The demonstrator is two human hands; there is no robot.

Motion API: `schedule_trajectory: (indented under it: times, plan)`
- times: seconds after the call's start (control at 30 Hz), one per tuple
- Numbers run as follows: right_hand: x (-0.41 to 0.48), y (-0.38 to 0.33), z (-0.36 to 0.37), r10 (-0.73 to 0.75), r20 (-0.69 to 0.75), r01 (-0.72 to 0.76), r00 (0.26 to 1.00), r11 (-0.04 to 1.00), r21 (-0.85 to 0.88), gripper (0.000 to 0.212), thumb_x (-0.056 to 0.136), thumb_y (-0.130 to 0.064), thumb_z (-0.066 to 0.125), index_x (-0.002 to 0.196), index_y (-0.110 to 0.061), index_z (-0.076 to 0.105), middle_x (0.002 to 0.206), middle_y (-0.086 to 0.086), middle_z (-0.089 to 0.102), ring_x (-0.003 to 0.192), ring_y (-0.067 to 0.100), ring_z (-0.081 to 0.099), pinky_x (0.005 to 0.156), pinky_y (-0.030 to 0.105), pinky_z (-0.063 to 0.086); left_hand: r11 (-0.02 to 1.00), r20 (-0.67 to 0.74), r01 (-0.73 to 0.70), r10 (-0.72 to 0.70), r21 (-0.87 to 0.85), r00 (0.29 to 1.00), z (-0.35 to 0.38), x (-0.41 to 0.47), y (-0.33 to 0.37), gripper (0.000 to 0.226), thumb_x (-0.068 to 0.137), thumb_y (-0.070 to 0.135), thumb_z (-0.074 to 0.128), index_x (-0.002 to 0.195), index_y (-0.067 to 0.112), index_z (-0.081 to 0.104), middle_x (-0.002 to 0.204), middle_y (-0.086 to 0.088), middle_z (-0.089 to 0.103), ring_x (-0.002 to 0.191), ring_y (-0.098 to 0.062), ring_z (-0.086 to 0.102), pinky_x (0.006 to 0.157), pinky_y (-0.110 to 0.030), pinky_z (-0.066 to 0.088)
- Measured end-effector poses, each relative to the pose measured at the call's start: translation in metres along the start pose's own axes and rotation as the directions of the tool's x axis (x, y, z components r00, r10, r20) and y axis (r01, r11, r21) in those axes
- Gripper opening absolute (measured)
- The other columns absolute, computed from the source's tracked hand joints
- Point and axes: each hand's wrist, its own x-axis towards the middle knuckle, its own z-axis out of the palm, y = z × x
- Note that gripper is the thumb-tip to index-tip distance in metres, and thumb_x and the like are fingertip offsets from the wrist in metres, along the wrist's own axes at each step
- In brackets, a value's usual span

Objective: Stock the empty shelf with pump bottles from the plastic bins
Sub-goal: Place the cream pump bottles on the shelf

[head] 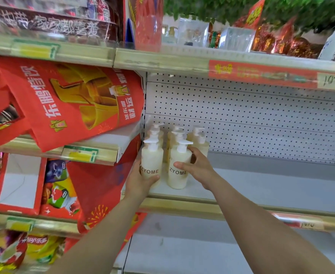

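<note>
- White perforated back panel [251, 119] behind the bay
- Cream upper shelf edge [162, 62] carrying a red price strip [261, 74]
- Neighbouring bay on the left holds tilted red cartons [73, 99], snack bags [24, 252] lower down
- Green foliage [212, 6] hangs overhead

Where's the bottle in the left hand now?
Head view: left ZYOME bottle, upright at the white shelf's front left end, held by the left hand, beside the right hand's ZYOME bottle.

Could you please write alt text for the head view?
The left hand grips the left front bottle and the right hand grips the right front bottle, cream ZYOME pump bottles on a white shelf; others stand behind.
</note>
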Motion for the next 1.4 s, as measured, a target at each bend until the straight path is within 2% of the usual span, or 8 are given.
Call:
schedule_trajectory:
  times: [0.2, 0.4, 0.5, 0.67, 0.83, 1.0, 1.23, 1.4]
  plan:
    - [-0.004, -0.003, 0.0, 0.022, -0.007, -0.022, 1.0, 0.999, -0.041, 0.083, 0.071, -0.034, 0.088, 0.142, -0.032, 0.045, 0.125, -0.008, 0.063, 0.115, 0.012, 0.06, 0.1, 0.038, 0.05, 0.999, 0.001, 0.04, -0.04, 0.031, 0.999, 0.001, -0.004, 0.006, 0.073, 0.076, 0.011, 0.082, 0.14, 0.024, 0.048, 0.114, 0.004, 0.063, 0.104, -0.014, 0.056, 0.085, -0.024, 0.038]
    - [-0.021, -0.021, 0.003, 0.06, -0.011, -0.061, 0.998, 0.988, -0.143, 0.073, 0.078, -0.035, 0.084, 0.14, -0.025, 0.047, 0.128, -0.007, 0.061, 0.124, 0.018, 0.057, 0.098, 0.031, 0.046, 0.99, 0.019, 0.081, -0.084, 0.114, 0.996, -0.006, -0.009, 0.016, 0.074, 0.077, 0.015, 0.082, 0.141, 0.019, 0.046, 0.131, -0.003, 0.061, 0.123, -0.024, 0.055, 0.092, -0.028, 0.04]
    - [-0.037, -0.034, 0.003, 0.037, -0.091, -0.059, 0.995, 0.966, -0.253, 0.082, 0.08, -0.041, 0.081, 0.148, -0.019, 0.041, 0.139, -0.002, 0.056, 0.13, 0.02, 0.051, 0.093, 0.026, 0.04, 0.971, 0.012, 0.084, -0.089, 0.222, 0.996, -0.018, -0.017, 0.026, 0.08, 0.08, 0.023, 0.08, 0.146, 0.01, 0.038, 0.142, -0.012, 0.054, 0.132, -0.03, 0.047, 0.102, -0.034, 0.038]
    - [-0.07, -0.051, 0.003, -0.082, -0.212, -0.061, 0.974, 0.806, -0.589, 0.081, 0.086, -0.049, 0.071, 0.15, -0.014, 0.036, 0.152, 0.009, 0.04, 0.139, 0.027, 0.039, 0.104, 0.037, 0.039, 0.919, 0.077, -0.067, 0.04, 0.389, 0.996, -0.041, -0.045, 0.039, 0.063, 0.09, 0.034, 0.069, 0.141, 0.008, 0.042, 0.136, -0.015, 0.057, 0.127, -0.033, 0.05, 0.095, -0.035, 0.041]
    - [-0.106, -0.077, 0.012, -0.221, -0.194, -0.001, 0.956, 0.656, -0.754, 0.076, 0.091, -0.055, 0.06, 0.15, -0.014, 0.037, 0.151, 0.009, 0.041, 0.14, 0.028, 0.036, 0.105, 0.043, 0.04, 0.783, 0.111, -0.28, 0.264, 0.555, 0.958, -0.064, -0.073, 0.065, 0.046, 0.097, 0.043, 0.052, 0.132, 0.012, 0.054, 0.122, -0.011, 0.065, 0.116, -0.033, 0.058, 0.087, -0.04, 0.047]
    - [-0.145, -0.098, 0.026, -0.272, -0.174, 0.037, 0.946, 0.625, -0.779, 0.067, 0.096, -0.056, 0.051, 0.149, -0.019, 0.04, 0.154, 0.006, 0.039, 0.142, 0.027, 0.034, 0.108, 0.043, 0.037, 0.617, 0.064, -0.394, 0.485, 0.681, 0.872, -0.085, -0.095, 0.085, 0.049, 0.096, 0.046, 0.046, 0.126, 0.009, 0.055, 0.127, -0.014, 0.06, 0.119, -0.034, 0.054, 0.093, -0.044, 0.045]
    - [-0.187, -0.094, 0.047, -0.207, -0.172, 0.011, 0.963, 0.668, -0.744, 0.07, 0.094, -0.061, 0.05, 0.149, -0.019, 0.039, 0.153, 0.006, 0.04, 0.14, 0.028, 0.036, 0.111, 0.045, 0.037, 0.57, 0.064, -0.326, 0.431, 0.754, 0.9, -0.104, -0.124, 0.073, 0.059, 0.097, 0.055, 0.039, 0.136, 0.012, 0.049, 0.142, -0.014, 0.05, 0.133, -0.033, 0.042, 0.107, -0.046, 0.036]
    - [-0.209, -0.072, 0.064, -0.137, -0.155, -0.016, 0.978, 0.696, -0.718, 0.07, 0.095, -0.059, 0.049, 0.15, -0.017, 0.037, 0.153, 0.008, 0.039, 0.142, 0.028, 0.034, 0.111, 0.046, 0.037, 0.603, 0.096, -0.278, 0.316, 0.747, 0.944, -0.111, -0.138, 0.043, 0.06, 0.098, 0.056, 0.035, 0.14, 0.014, 0.046, 0.15, -0.014, 0.042, 0.14, -0.034, 0.034, 0.115, -0.047, 0.028]
